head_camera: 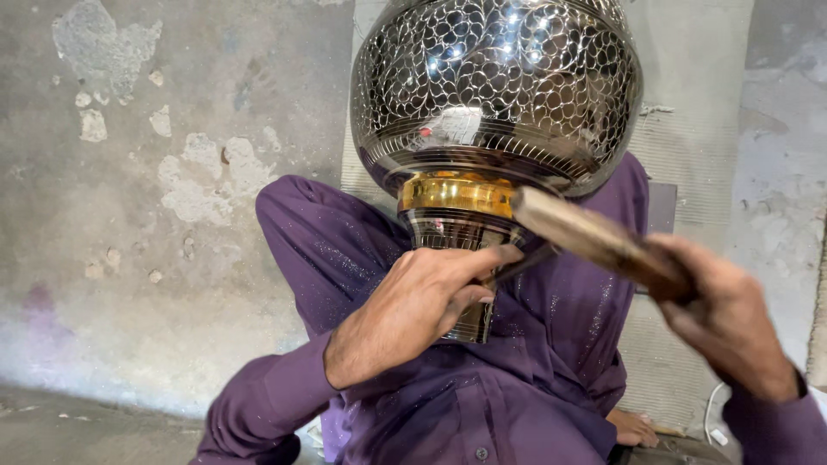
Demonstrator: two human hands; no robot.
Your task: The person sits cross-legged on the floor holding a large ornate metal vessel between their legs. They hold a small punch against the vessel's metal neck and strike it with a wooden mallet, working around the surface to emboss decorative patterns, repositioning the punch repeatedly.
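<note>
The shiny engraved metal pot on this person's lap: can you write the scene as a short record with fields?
Pot: round silver-coloured metal pot with a scale-like pattern, lying tipped over the lap
Neck: gold-coloured band on the pot's neck
Left hand: left hand pressed against the neck, holding a thin dark tool
Right hand: right hand gripping a wooden mallet, blurred
Clothing: purple garment
Surroundings: patchy grey concrete floor
</note>
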